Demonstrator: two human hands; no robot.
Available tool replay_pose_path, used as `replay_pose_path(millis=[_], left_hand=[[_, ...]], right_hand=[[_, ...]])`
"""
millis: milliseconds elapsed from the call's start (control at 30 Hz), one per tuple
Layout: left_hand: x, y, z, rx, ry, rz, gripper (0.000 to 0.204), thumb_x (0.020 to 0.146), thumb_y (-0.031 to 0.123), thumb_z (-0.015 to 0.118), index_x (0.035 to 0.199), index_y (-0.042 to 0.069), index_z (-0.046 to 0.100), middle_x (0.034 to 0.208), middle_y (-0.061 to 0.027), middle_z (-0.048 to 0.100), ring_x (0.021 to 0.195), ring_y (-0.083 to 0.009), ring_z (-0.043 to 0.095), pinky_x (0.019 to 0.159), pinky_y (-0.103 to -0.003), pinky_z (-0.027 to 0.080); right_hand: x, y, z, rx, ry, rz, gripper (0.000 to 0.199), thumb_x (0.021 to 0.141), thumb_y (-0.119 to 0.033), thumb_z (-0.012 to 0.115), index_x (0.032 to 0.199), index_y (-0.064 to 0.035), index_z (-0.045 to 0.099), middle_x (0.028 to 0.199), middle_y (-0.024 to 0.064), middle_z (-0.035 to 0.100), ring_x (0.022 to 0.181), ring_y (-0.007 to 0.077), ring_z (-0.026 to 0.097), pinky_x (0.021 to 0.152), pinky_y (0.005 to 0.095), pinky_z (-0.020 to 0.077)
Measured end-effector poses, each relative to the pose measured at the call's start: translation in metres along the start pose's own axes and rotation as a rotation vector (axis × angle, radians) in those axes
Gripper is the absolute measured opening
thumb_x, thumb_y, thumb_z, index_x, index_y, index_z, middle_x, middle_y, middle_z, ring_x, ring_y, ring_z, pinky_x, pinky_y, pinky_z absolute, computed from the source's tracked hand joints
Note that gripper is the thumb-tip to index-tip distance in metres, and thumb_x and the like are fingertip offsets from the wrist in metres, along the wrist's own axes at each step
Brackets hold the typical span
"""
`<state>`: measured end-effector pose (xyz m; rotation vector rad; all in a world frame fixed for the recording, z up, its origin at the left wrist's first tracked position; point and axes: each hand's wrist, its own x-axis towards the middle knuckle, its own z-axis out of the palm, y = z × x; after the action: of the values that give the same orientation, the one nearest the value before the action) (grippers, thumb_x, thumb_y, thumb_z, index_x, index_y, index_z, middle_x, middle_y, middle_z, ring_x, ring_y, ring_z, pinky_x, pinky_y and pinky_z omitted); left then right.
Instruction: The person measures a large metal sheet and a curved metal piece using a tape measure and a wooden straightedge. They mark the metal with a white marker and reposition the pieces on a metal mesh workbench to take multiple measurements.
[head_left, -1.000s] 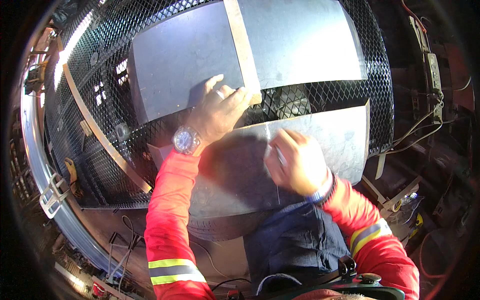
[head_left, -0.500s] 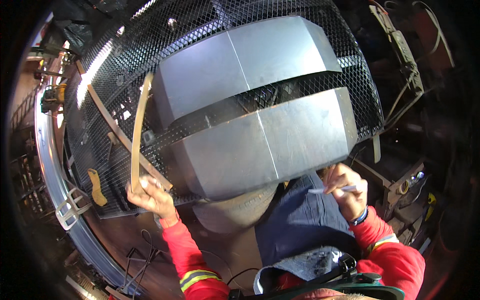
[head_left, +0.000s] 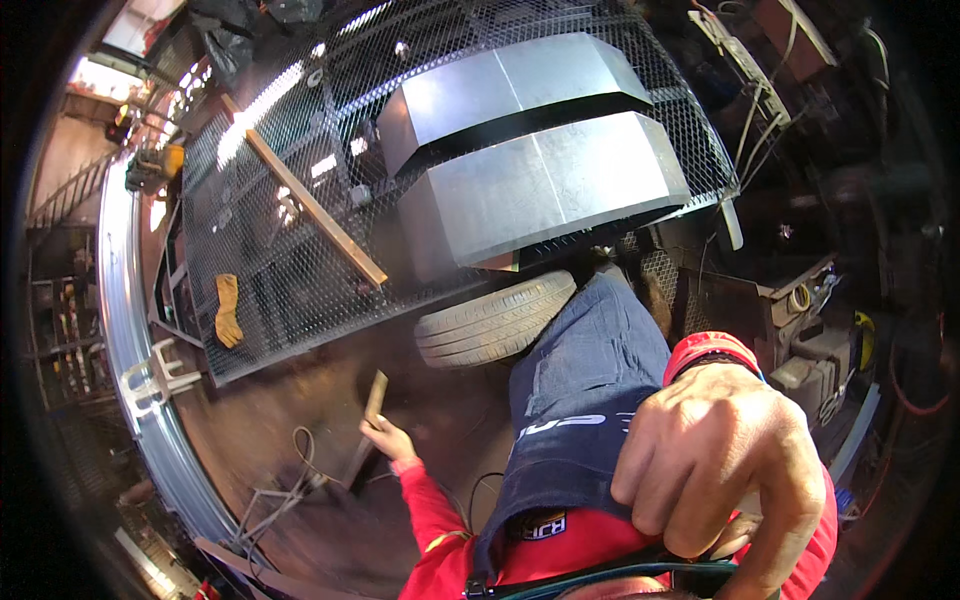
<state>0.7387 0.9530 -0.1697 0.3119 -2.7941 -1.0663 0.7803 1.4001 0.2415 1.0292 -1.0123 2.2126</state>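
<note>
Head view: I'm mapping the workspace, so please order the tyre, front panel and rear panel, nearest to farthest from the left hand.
From the left hand:
1. Tyre: ahead, to its right.
2. Front panel: on the mesh table, beyond the tyre.
3. Rear panel: behind the front panel.

Tan strip (head_left: 376, 396), 2 silver-grey covers (head_left: 495, 205) with white lines (head_left: 547, 172), black diamond-patterned mesh (head_left: 285, 305)
</note>
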Motion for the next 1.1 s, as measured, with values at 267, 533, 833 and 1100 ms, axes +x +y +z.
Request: replay_pose_path(millis=[267, 533, 833, 1100], left_hand=[[-0.085, -0.079, 0.011, -0.219, -0.071, -0.156, 0.028, 0.090, 0.013, 0.056, 0.107, -0.007, 0.045, 0.094, -0.0125, 0.051, 0.085, -0.0215, 0.050, 0.079, -0.034, 0.043], [-0.025, 0.058, 0.011, -0.105, 0.034, 0.157, 0.031, 0.095, 0.023, 0.055, 0.104, -0.007, 0.052, 0.101, -0.0184, 0.058, 0.079, -0.0204, 0.059, 0.070, -0.033, 0.049], [0.087, 0.125, 0.089, 0.018, 0.041, 0.073, 0.054, 0.096, 0.044, 0.043, 0.113, -0.006, 0.057, 0.105, -0.0302, 0.062, 0.100, -0.0447, 0.058, 0.085, -0.049, 0.046], [0.074, 0.085, 0.136, 0.559, -0.043, 0.194, 0.051, 0.093, 0.031, 0.048, 0.128, -0.006, 0.049, 0.100, -0.0315, 0.060, 0.099, -0.0448, 0.057, 0.086, -0.050, 0.045]], right_hand=[[-0.019, -0.045, 0.067, -0.106, -0.059, -0.172, 0.019, 0.092, -0.012, 0.059, 0.111, -0.0106, 0.064, 0.049, -0.0013, 0.039, 0.036, 0.0084, 0.033, 0.036, 0.0250, 0.0233], [-0.061, -0.096, 0.045, -0.330, -0.241, -0.073, 0.016, 0.089, -0.017, 0.061, 0.089, -0.0010, 0.063, 0.055, 0.0044, 0.045, 0.040, 0.0159, 0.040, 0.039, 0.0311, 0.0280], [-0.329, -0.101, -0.105, -1.391, 0.851, 0.939, 0.030, 0.091, -0.028, 0.061, 0.080, -0.0005, 0.056, 0.065, 0.0008, 0.050, 0.058, 0.0093, 0.040, 0.055, 0.0245, 0.0355], [-0.484, -0.123, -0.145, -1.292, 1.196, 1.553, 0.053, 0.086, -0.045, 0.067, 0.053, -0.0083, 0.046, 0.049, -0.0025, 0.040, 0.047, 0.0098, 0.038, 0.044, 0.0308, 0.0317]])
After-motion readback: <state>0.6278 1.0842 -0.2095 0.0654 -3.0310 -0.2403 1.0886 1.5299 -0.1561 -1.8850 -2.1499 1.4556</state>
